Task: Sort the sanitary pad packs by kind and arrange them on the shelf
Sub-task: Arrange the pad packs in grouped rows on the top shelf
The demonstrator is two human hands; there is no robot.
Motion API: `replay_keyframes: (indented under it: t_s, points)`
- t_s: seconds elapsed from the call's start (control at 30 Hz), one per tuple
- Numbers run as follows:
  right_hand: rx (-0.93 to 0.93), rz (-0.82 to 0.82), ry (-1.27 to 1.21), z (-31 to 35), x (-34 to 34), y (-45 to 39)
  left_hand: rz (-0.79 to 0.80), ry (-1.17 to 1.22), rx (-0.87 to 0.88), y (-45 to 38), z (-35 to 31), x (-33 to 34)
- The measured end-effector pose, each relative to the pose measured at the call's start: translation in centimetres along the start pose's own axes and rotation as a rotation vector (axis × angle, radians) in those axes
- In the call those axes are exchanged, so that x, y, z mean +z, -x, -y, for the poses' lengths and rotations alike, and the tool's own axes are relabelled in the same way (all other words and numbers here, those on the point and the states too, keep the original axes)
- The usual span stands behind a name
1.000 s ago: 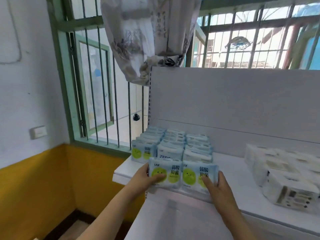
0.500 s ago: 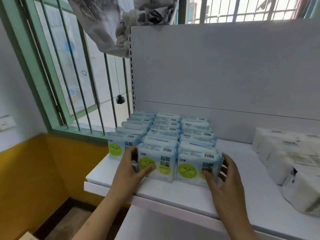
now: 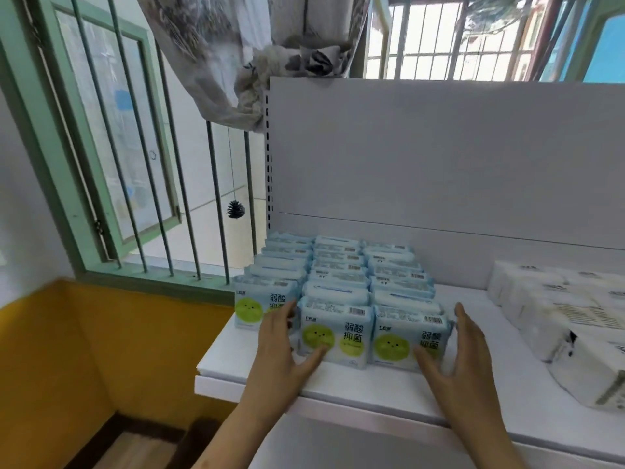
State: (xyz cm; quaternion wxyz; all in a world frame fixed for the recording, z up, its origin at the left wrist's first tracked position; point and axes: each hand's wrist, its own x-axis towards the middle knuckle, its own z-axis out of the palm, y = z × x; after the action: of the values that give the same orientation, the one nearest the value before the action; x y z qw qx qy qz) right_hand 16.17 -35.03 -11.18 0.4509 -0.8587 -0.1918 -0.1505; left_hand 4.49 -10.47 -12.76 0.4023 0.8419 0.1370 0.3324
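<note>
The two front blue packs (image 3: 372, 335) are sitting side by side on the shelf (image 3: 372, 390) directly between the hands, left hand (image 3: 284, 350) and right hand (image 3: 463, 353) both spreading loose fingers against their outer sides, gripping nothing.

My left hand (image 3: 282, 346) reaches forward, fingers straight, thumb spread toward the right. My right hand (image 3: 465, 353) stands edge-up beside it, fingers loosely extended, thumb angled left, forearm trailing near.

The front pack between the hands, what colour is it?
Pale blue front pack with lime-green circles, clearest in the head view.
</note>
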Motion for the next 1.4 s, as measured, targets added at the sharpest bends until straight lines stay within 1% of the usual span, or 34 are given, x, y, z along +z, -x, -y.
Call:
replay_keyframes:
  t_s: [0.07, 0.13, 0.17, 0.23, 0.33, 0.5, 0.6, 0.73, 0.87, 1.0, 1.07, 1.27, 1.4]
  points:
    - [-0.045, -0.099, 0.105, 0.6, 0.0, 0.3, -0.084, -0.063, 0.030, 0.0, 0.2, -1.3]
    - [-0.180, -0.196, 0.201, 1.6, 0.5, 0.7, -0.199, -0.129, 0.051, -0.4, 0.4, -2.7]
    - [-0.254, -0.210, 0.237, 2.3, 0.9, 0.8, -0.243, -0.157, 0.043, -0.8, 0.5, -3.3]
    - [-0.382, -0.187, 0.302, 3.6, 1.9, 0.8, -0.286, -0.195, -0.007, -1.8, 0.7, -4.1]
    - [-0.512, -0.126, 0.374, 5.7, 3.7, 0.7, -0.271, -0.218, -0.027, -2.9, 1.3, -4.8]
    - [-0.629, -0.003, 0.514, 8.0, 5.9, -0.1, -0.148, -0.274, 0.027, -4.5, 1.9, -5.6]
    - [-0.623, 0.037, 0.477, 9.1, 6.0, -0.6, -0.096, -0.329, 0.015, -5.0, 1.3, -6.3]
    - [-0.549, 0.086, 0.416, 10.8, 4.8, -3.1, -0.142, -0.437, 0.105, -5.9, 0.3, -7.3]
    - [-0.427, 0.289, 0.449, 12.5, 3.3, -6.6, -0.026, -0.467, 0.177, -7.2, -1.4, -7.3]
    - [-0.362, 0.503, 0.494, 13.6, 2.7, -7.9, 0.091, -0.513, 0.239, -8.0, -2.0, -6.2]
    - [-0.378, 0.572, 0.517, 13.6, 3.0, -8.3, 0.151, -0.514, 0.251, -8.4, -1.9, -5.7]
    - [-0.413, 0.673, 0.458, 12.7, 3.8, -10.4, 0.309, -0.535, 0.256, -10.5, -1.7, -5.5]
    - [-0.467, 0.667, 0.374, 11.7, 4.1, -11.7, 0.347, -0.528, 0.236, -11.3, -2.5, -5.8]
